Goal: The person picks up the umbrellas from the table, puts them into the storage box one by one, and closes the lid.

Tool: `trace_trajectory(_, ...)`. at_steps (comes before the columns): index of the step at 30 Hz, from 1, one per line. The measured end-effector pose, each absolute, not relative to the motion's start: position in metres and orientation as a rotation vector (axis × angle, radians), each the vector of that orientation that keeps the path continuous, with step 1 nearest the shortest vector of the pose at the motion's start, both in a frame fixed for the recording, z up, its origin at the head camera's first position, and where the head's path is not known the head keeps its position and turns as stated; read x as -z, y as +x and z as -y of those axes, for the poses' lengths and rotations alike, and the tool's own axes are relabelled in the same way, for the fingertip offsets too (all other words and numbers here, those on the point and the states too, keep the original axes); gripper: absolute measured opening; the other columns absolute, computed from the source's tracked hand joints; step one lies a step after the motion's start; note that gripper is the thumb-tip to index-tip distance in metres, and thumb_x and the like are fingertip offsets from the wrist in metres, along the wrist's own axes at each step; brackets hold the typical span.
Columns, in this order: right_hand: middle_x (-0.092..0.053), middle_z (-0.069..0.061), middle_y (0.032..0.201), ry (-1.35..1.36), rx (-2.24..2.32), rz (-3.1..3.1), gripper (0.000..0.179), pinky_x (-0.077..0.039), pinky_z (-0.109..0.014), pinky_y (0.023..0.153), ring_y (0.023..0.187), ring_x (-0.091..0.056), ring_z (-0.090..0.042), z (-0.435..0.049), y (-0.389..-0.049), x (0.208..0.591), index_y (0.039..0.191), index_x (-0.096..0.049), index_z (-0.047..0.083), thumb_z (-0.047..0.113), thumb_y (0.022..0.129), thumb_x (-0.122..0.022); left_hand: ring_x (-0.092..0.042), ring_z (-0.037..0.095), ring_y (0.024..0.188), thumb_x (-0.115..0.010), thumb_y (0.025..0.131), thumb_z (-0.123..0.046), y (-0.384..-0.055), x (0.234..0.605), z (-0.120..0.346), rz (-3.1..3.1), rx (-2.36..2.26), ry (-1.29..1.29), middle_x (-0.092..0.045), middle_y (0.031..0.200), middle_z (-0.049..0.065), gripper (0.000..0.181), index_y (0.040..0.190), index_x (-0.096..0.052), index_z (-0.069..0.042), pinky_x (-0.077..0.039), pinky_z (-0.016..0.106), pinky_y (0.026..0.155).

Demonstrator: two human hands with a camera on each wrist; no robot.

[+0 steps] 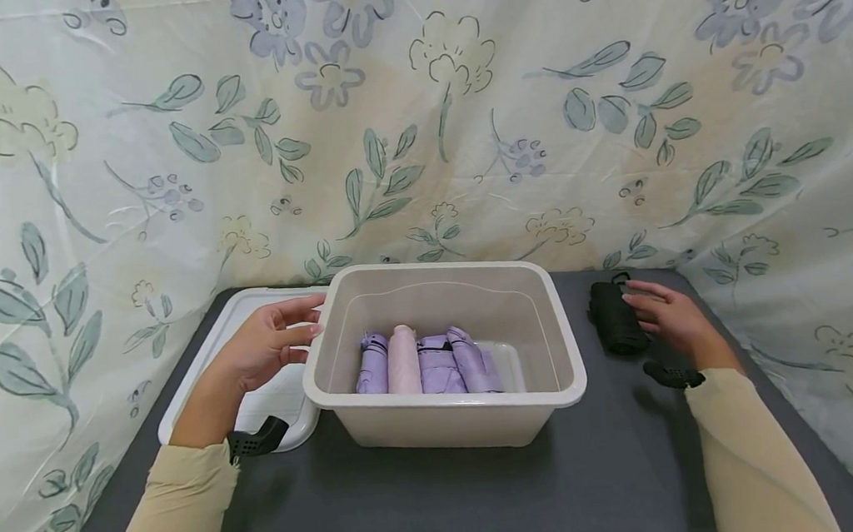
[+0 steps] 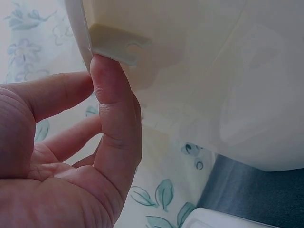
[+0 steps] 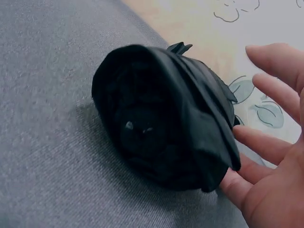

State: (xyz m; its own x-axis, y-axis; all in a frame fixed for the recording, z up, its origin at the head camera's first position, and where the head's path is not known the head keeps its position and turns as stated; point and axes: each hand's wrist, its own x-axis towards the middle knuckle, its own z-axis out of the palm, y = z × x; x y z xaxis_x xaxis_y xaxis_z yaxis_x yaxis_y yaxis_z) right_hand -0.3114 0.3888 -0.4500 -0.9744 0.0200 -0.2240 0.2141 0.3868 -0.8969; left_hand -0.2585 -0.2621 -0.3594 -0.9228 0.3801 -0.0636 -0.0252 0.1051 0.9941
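A beige plastic storage bin [image 1: 446,423] stands mid-table. My left hand [image 1: 271,345] pinches its left rim; in the left wrist view the fingertips [image 2: 110,78] meet under the rim's edge. Inside lie a purple folded umbrella [image 1: 373,366], a pink rolled one [image 1: 404,364] and more purple ones [image 1: 442,369] side by side. To the right of the bin, a black folded umbrella [image 1: 617,318] lies on the table. My right hand [image 1: 667,318] is at its right side, fingers spread and loosely bent; the right wrist view shows the black umbrella's [image 3: 199,109] end, with fingertips close against its side.
A white lid [image 1: 272,412] lies flat on the table to the left, partly behind my left forearm and the bin. Dark grey cloth covers the table [image 1: 430,508]. A floral curtain [image 1: 416,133] hangs along the back and both sides.
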Motion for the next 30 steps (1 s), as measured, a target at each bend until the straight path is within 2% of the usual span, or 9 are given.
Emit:
trace_trajectory(3,-0.013,-0.023,0.170,0.183,1.579,-2.477,0.083,-0.026,-0.063,0.122,0.154,-0.022,-0.046,-0.388,-0.313,0.447,0.165,-0.018,0.014,0.047,0.101,-0.061,-0.072,0.015,0.091,-0.068,0.099,-0.012,-0.259,0.359,0.262,-2.085,-1.883,0.351,-0.065,0.111,0.002,0.059,0.153,-0.045,-0.002,-0.062,0.032,0.076)
trace_trajectory(10,-0.014,-0.026,0.169,0.198,1.397,-2.576,0.091,-0.033,-0.064,0.118,0.152,-0.024,-0.050,-0.384,-0.317,0.445,0.165,-0.019,0.016,0.034,0.095,-0.074,-0.072,0.015,0.091,-0.067,0.099,-0.012,-0.258,0.360,0.262,-2.084,-1.880,0.357,-0.065,0.112,0.001,0.059,0.153,-0.045,-0.002,-0.062,0.033,0.076)
trace_trajectory(21,-0.017,-0.033,0.166,0.237,1.170,-2.722,0.085,-0.029,-0.069,0.117,0.150,-0.020,-0.056,-0.362,-0.324,0.440,0.162,-0.029,0.013,0.031,0.093,-0.076,-0.072,0.014,0.091,-0.067,0.099,-0.012,-0.257,0.356,0.263,-2.090,-1.875,0.353,-0.065,0.109,0.001,0.060,0.153,-0.044,-0.002,-0.062,0.033,0.077)
trace_trajectory(24,-0.014,-0.033,0.166,0.253,1.148,-2.734,0.084,-0.028,-0.070,0.117,0.150,-0.019,-0.056,-0.356,-0.326,0.436,0.161,-0.031,0.012,0.028,0.092,-0.077,-0.072,0.014,0.090,-0.067,0.099,-0.010,-0.258,0.357,0.263,-2.073,-1.887,0.359,-0.065,0.109,0.001,0.060,0.153,-0.044,-0.001,-0.062,0.032,0.076)
trace_trajectory(30,-0.001,-0.028,0.170,0.271,1.117,-2.702,0.081,-0.018,-0.075,0.117,0.153,-0.005,-0.055,-0.350,-0.328,0.430,0.160,-0.034,0.011,0.022,0.092,-0.076,-0.072,0.013,0.089,-0.066,0.099,-0.008,-0.260,0.358,0.263,-2.030,-1.912,0.372,-0.066,0.108,0.001,0.059,0.153,-0.043,0.000,-0.062,0.031,0.074)
